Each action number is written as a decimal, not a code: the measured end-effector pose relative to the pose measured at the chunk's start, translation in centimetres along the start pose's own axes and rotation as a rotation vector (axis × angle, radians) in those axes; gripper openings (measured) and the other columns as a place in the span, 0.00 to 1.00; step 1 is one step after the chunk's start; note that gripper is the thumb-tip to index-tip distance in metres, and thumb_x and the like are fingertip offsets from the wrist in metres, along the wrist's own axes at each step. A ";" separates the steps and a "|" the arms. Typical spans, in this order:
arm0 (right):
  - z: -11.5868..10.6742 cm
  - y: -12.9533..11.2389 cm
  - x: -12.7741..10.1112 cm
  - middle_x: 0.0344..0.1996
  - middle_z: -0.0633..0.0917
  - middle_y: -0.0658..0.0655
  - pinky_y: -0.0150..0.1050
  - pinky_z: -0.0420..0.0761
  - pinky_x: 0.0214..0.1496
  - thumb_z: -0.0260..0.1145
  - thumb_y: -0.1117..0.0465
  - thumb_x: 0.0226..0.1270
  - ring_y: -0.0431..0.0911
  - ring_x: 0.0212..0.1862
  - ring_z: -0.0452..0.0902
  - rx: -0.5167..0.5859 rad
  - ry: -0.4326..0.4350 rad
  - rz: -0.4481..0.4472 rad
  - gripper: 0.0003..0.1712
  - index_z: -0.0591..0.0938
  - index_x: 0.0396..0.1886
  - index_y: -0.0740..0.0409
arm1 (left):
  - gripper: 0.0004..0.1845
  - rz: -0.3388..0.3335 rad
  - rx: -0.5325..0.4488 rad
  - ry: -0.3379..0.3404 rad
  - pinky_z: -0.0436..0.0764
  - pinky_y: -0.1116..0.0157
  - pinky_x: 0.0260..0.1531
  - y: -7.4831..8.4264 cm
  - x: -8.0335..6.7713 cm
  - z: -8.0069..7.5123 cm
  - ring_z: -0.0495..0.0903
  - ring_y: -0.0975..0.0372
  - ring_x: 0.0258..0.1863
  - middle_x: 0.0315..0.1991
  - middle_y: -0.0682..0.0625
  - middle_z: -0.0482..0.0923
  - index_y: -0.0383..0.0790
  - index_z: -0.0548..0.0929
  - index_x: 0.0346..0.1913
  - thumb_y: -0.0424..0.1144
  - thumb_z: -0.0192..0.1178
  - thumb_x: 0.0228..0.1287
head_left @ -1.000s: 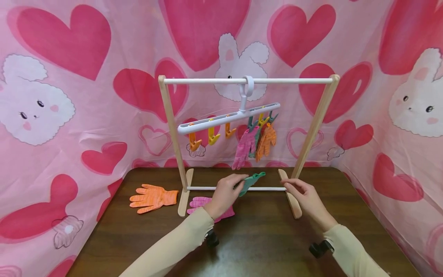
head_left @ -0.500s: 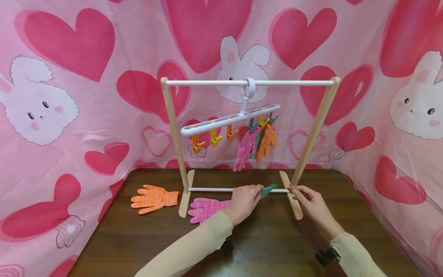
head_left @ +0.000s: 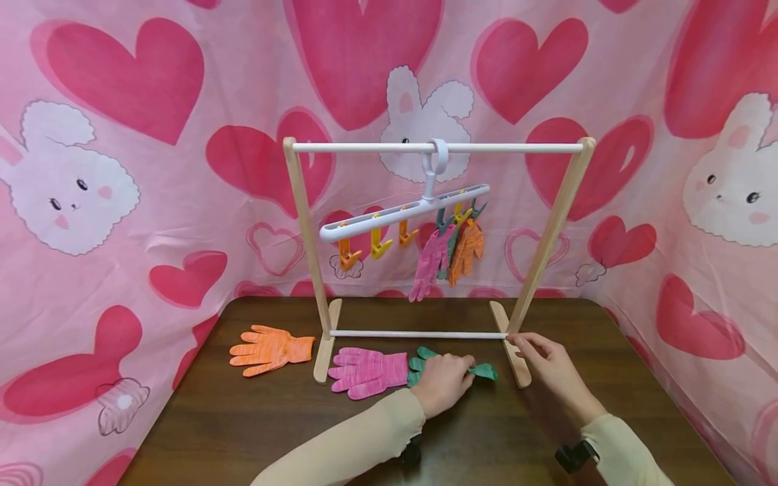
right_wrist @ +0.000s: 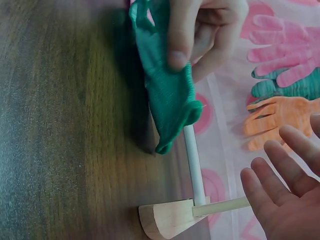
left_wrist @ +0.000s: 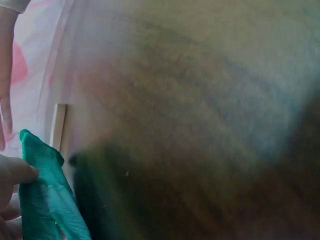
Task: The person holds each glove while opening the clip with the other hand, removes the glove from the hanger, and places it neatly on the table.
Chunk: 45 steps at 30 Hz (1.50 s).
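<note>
The green glove (head_left: 480, 370) lies on the dark wooden table (head_left: 243, 418) just in front of the rack's lower white rail (head_left: 419, 334), with the left hand (head_left: 444, 382) on top of it, fingers curled round the fabric. In the head view only the glove's cuff end to the right and some green fingertips to the left show past the hand. The right wrist view shows more: the left hand's thumb (right_wrist: 179, 35) pinches the glove (right_wrist: 167, 95), whose cuff droops toward the rail (right_wrist: 192, 160) and the rack's wooden foot (right_wrist: 167, 217). The left wrist view is mostly blurred table, with a strip of green fabric (left_wrist: 45, 195) at its left edge.

The right hand (head_left: 543, 358) rests at the rack's right foot (head_left: 513, 351), fingers straight and holding nothing; the right wrist view shows its palm (right_wrist: 285, 200) released.

A pink glove (head_left: 367, 371) lies touching the green one on its left, an orange glove (head_left: 270, 347) well apart beyond the left foot. 3 gloves hang clipped on the tilted white hanger (head_left: 401, 212).
</note>
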State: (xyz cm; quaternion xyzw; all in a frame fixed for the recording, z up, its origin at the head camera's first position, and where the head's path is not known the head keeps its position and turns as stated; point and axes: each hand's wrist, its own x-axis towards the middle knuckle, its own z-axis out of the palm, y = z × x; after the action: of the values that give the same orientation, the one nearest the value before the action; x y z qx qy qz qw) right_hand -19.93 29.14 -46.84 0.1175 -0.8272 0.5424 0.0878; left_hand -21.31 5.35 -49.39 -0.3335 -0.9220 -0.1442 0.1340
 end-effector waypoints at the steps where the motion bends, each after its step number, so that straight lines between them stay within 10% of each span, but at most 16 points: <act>1: 0.0 0.1 0.0 0.47 0.88 0.37 0.27 0.80 0.51 0.58 0.61 0.83 0.30 0.47 0.82 0.001 0.001 -0.002 0.17 0.84 0.55 0.70 | 0.03 -0.008 -0.013 -0.016 0.79 0.67 0.23 0.1 -0.1 0.1 0.86 0.64 0.27 0.30 0.56 0.88 0.48 0.87 0.41 0.41 0.70 0.68; 13: 0.2 0.3 -0.2 0.49 0.89 0.52 0.30 0.82 0.52 0.57 0.60 0.83 0.30 0.48 0.82 -0.015 -0.001 0.024 0.18 0.84 0.55 0.71 | 0.09 0.004 -0.128 -0.085 0.78 0.70 0.26 0.0 -0.2 1.2 0.84 0.66 0.29 0.26 0.56 0.85 0.46 0.87 0.29 0.37 0.65 0.70; 19: 0.2 0.3 -0.5 0.54 0.86 0.69 0.27 0.79 0.52 0.56 0.59 0.84 0.29 0.49 0.81 -0.040 -0.021 0.046 0.19 0.84 0.57 0.70 | 0.08 0.031 -0.100 -0.123 0.82 0.70 0.37 -0.3 -0.4 1.7 0.86 0.66 0.40 0.40 0.56 0.89 0.46 0.92 0.42 0.31 0.67 0.66; 45: 0.3 0.7 -0.9 0.54 0.87 0.67 0.28 0.79 0.53 0.56 0.60 0.84 0.30 0.52 0.80 -0.037 -0.028 0.036 0.18 0.85 0.55 0.69 | 0.08 0.078 -0.123 -0.100 0.81 0.73 0.47 -0.8 -0.8 1.4 0.85 0.66 0.46 0.44 0.54 0.88 0.44 0.91 0.46 0.33 0.68 0.67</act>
State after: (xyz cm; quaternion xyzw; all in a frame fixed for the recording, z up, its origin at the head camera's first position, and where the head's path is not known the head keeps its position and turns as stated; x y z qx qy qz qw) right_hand -19.28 29.24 -47.83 0.1086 -0.8402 0.5269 0.0686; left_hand -21.49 4.78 -51.06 -0.3834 -0.9033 -0.1782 0.0724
